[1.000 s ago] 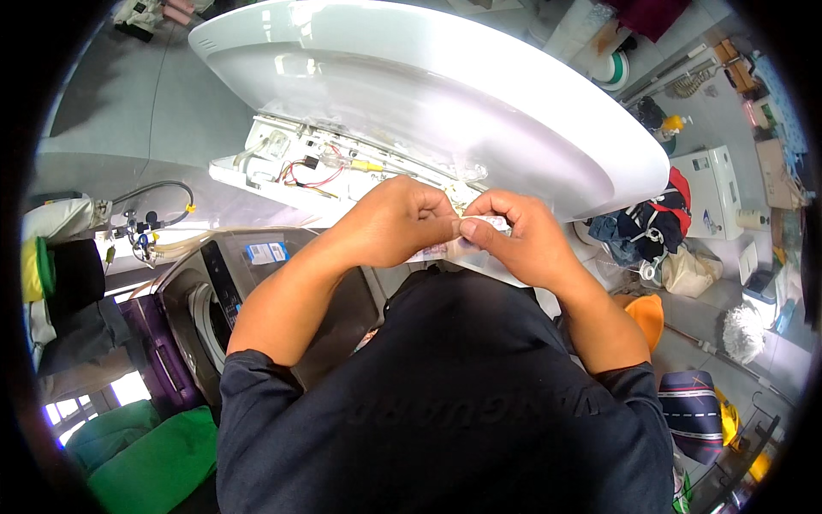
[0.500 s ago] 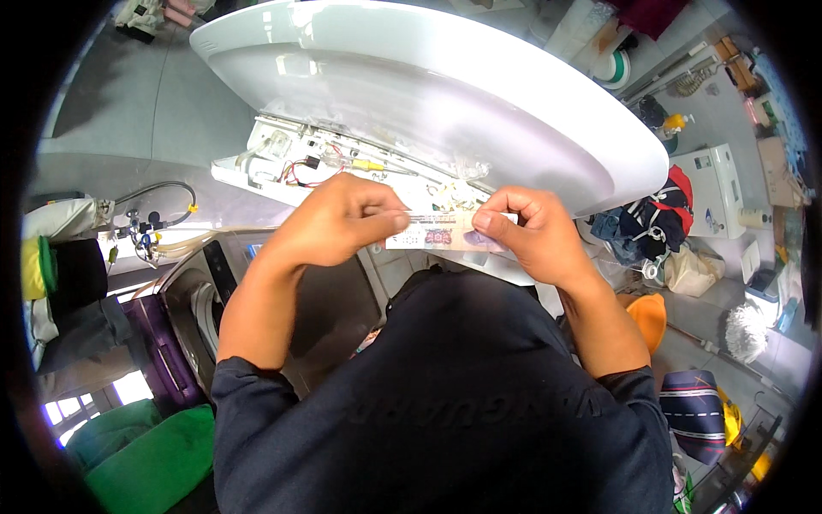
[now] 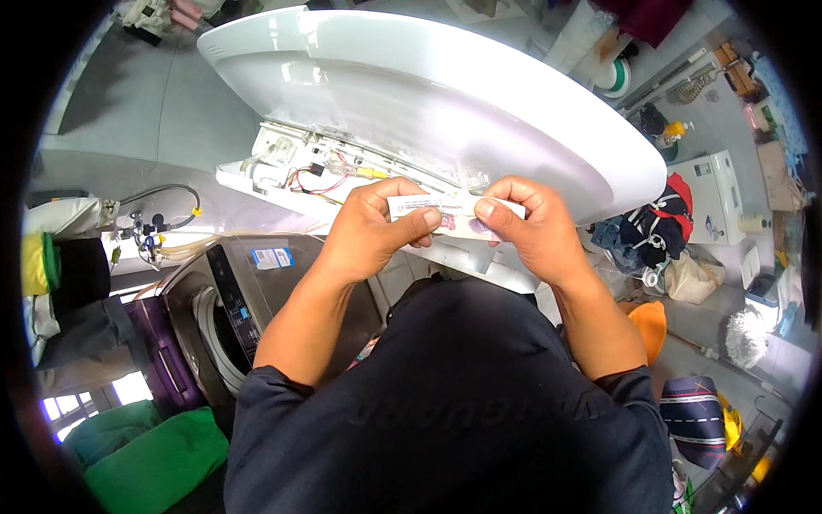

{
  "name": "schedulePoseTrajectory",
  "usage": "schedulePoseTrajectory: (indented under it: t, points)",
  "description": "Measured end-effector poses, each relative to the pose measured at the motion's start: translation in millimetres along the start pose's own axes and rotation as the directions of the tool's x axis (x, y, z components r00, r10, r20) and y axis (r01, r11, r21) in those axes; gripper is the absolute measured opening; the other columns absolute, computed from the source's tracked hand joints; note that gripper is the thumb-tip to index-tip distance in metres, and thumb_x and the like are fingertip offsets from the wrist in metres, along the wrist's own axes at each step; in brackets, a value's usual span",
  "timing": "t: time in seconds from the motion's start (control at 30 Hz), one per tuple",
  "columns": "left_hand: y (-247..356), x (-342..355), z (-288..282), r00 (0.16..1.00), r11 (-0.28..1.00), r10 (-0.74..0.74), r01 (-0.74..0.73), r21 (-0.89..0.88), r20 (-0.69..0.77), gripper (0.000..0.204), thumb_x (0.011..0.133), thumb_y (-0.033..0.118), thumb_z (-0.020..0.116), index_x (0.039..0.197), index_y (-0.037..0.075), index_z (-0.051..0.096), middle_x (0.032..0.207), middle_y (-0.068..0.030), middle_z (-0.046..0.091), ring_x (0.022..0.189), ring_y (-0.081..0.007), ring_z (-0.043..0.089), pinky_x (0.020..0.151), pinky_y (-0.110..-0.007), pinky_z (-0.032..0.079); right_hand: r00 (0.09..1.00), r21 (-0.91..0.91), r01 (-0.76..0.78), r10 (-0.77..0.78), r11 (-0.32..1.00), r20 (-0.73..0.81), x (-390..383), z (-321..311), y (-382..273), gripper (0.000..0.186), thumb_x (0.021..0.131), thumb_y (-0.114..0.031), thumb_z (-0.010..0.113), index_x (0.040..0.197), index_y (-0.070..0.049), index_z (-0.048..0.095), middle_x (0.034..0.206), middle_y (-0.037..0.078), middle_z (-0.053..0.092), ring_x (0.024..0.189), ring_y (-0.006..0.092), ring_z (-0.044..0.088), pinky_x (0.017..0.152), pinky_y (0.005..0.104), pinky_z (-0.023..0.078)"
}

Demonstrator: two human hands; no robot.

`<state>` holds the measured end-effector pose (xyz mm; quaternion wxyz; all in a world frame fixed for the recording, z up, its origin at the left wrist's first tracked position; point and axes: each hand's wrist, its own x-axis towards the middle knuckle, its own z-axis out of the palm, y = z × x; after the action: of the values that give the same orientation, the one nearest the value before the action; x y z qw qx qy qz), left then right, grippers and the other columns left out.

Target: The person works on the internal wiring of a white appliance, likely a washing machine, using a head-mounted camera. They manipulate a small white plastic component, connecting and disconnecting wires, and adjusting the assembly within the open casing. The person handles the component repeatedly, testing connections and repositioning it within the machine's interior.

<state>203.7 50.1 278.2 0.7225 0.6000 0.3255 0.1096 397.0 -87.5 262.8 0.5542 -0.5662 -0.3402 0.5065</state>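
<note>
Between both hands I hold a flat, narrow white printed packet (image 3: 457, 221), stretched level in front of my chest. My left hand (image 3: 383, 224) pinches its left part, the thumb lying across the printed face. On the right part my right hand (image 3: 533, 224) grips it the same way, with thumb on top and fingers behind. Just beyond my hands lies an open white housing (image 3: 248, 176) with red and dark wires (image 3: 301, 180) and a yellow piece (image 3: 370, 173), perhaps a tool handle. A large curved glossy white cover (image 3: 445, 86) rises behind it.
A grey washing machine (image 3: 282, 291) stands at the left, near a dark hose (image 3: 175, 190) and green cloth (image 3: 158, 458). To the right are a white box-shaped appliance (image 3: 712, 197), a pile of clothes (image 3: 655, 210), an orange basin (image 3: 648, 332) and a white fluffy duster (image 3: 747, 336).
Both hands have raised the packet slightly and tilted it, so more printed white surface shows. My left hand has shifted right along it, closer to my right hand.
</note>
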Motion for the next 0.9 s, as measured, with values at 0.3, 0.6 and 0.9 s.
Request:
schedulePoseTrajectory:
  t: [0.3, 0.6, 0.9]
  points:
    - [-4.1, -1.5, 0.5, 0.999, 0.992, 0.01, -0.015, -0.124, -0.037, 0.014, 0.093, 0.008, 0.07, 0.103, -0.001, 0.067, 0.092, -0.0085, 0.07, 0.069, -0.0121, 0.064, 0.066, -0.026, 0.054, 1.0, 0.044, 0.006, -0.006, 0.999, -0.008, -5.1, 1.9, -1.7, 0.018, 0.096, -0.016, 0.069, 0.103, 0.001, 0.07, 0.09, 0.003, 0.069, 0.075, 0.0072, 0.059, 0.068, 0.0232, 0.049]
    - [-16.0, -3.4, -0.6, 0.995, 0.984, 0.051, -0.066, -0.166, -0.09, 0.014, 0.093, 0.006, 0.068, 0.106, 0.002, 0.066, 0.092, -0.0079, 0.068, 0.068, -0.0124, 0.064, 0.062, -0.026, 0.054, 0.999, -0.001, 0.043, -0.043, 0.999, -0.017, -8.8, 0.6, -0.2, 0.017, 0.094, -0.006, 0.068, 0.107, 0.003, 0.072, 0.096, 0.004, 0.071, 0.082, 0.0058, 0.062, 0.072, 0.0222, 0.051]
    - [-17.0, -7.9, 4.8, 0.97, 0.936, 0.167, -0.213, -0.281, -0.177, 0.012, 0.095, 0.005, 0.067, 0.105, 0.002, 0.062, 0.088, -0.0094, 0.067, 0.065, -0.0137, 0.068, 0.052, -0.023, 0.051, 0.998, 0.083, 0.065, -0.063, 0.994, -0.027, -6.7, 5.0, -6.1, 0.017, 0.095, -0.001, 0.064, 0.111, 0.003, 0.07, 0.099, 0.004, 0.071, 0.086, 0.0055, 0.064, 0.076, 0.0211, 0.052]
